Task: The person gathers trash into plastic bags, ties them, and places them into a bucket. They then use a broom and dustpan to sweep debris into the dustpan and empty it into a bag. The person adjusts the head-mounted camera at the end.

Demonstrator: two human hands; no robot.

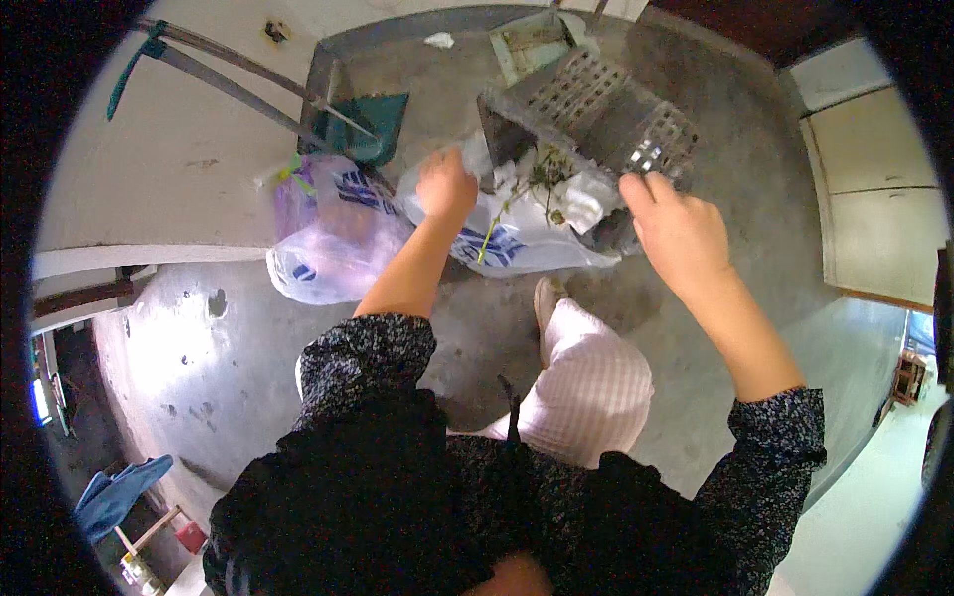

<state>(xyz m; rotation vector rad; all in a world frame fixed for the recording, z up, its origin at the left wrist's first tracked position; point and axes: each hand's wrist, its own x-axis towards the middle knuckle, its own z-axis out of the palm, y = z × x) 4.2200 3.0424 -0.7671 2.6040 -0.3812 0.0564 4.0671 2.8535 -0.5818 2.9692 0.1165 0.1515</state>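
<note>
My left hand (449,186) is closed on the edge of a white plastic bag (536,249) with dark blue print, lying on the floor. My right hand (682,231) grips the near right side of a grey perforated plastic basket (574,89), tipped with its mouth towards the bag. A small shiny patch (645,156) shows by the right fingertips; what it is cannot be made out. Crumpled white paper (583,201) and a dried plant stem with withered leaves (550,170) lie at the basket's mouth, over the bag.
A filled, translucent plastic bag (335,238) stands left of my left hand. Behind it, a long-handled teal dustpan (384,123) leans by the wall. A pale tray-like container (514,52) and a white scrap (440,40) lie farther back. My shoe (548,298) is just below the printed bag.
</note>
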